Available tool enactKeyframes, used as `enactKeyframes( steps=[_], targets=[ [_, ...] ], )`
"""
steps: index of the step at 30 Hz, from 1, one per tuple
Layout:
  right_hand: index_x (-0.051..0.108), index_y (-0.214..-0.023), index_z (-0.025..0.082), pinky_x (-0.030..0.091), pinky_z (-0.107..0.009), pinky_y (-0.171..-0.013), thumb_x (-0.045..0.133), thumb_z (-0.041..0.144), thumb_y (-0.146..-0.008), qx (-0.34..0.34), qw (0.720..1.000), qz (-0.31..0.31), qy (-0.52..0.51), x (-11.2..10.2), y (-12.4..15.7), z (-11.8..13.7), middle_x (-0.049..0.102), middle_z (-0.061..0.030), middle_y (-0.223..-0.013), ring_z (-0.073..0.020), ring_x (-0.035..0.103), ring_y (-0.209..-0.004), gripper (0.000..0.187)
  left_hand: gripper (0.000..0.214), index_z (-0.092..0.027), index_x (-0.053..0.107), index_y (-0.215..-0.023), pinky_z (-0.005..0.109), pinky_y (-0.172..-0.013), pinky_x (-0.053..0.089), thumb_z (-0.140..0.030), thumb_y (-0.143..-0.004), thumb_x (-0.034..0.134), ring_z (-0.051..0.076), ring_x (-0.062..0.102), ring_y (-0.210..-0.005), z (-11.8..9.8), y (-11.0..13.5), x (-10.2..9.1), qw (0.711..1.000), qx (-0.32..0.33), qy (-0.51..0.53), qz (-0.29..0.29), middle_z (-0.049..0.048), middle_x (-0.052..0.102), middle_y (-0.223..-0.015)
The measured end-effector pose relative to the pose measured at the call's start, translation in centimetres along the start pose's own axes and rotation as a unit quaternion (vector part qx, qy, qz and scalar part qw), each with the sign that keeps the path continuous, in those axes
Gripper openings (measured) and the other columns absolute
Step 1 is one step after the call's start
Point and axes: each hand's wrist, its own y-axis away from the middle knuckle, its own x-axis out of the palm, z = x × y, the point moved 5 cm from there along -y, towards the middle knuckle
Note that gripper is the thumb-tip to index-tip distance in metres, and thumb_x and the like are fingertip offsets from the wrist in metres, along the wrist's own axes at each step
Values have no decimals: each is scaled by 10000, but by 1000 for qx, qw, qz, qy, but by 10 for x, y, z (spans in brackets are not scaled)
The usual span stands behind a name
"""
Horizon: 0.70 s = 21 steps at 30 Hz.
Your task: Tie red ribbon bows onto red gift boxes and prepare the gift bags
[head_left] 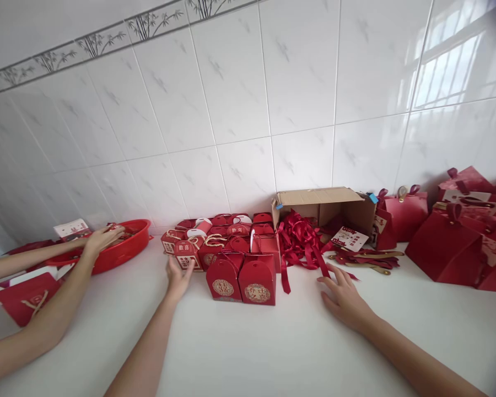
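My left hand (178, 277) reaches forward with fingers spread, its tips touching a small red gift box (187, 254) at the near left of a cluster of small red gift boxes (240, 251). It holds nothing. My right hand (344, 296) lies flat and open on the white counter (248, 342), its fingertips at the end of a dark red ribbon (321, 266) trailing from a heap of ribbons (300, 237).
A cardboard box (318, 201) lies on its side behind the ribbons, with a printed card (349, 238) in front. Larger red gift bags (450, 242) stand at right. At left, another person's two hands (101, 238) reach into a red basin (122, 248); a red bag (22, 300) lies nearby.
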Motion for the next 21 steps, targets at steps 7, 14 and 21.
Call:
enactKeyframes(
  steps=[7,14,21],
  targets=[
    [556,-1287,109,274,-517,-1098,435,362,-870,52,998,31,-26,-3,-4,0,444,-176,-1401,-365,336,-1336,503,602,-161,78,-1437,347,-1175,178,-446,-935,245,211,144,-1430,-115,42,-27,988,88,51,-120,141,132,-1523],
    [656,-1078,223,390,-449,-1035,474,285,-844,46,990,-60,-121,-28,-6,2,642,-104,-1165,-292,559,-1128,303,675,-292,286,-1430,520,-1126,270,-406,-823,558,333,221,-1403,-194,264,59,707,607,21,362,84,327,-1500],
    [564,-1117,166,533,-375,-838,340,411,-928,44,933,-236,-268,-174,-13,5,663,-98,-1069,-225,639,-995,382,598,-261,265,-1412,491,-1108,355,-234,-867,509,274,203,-1412,-187,264,78,762,483,40,429,95,259,-1523]
  ],
)
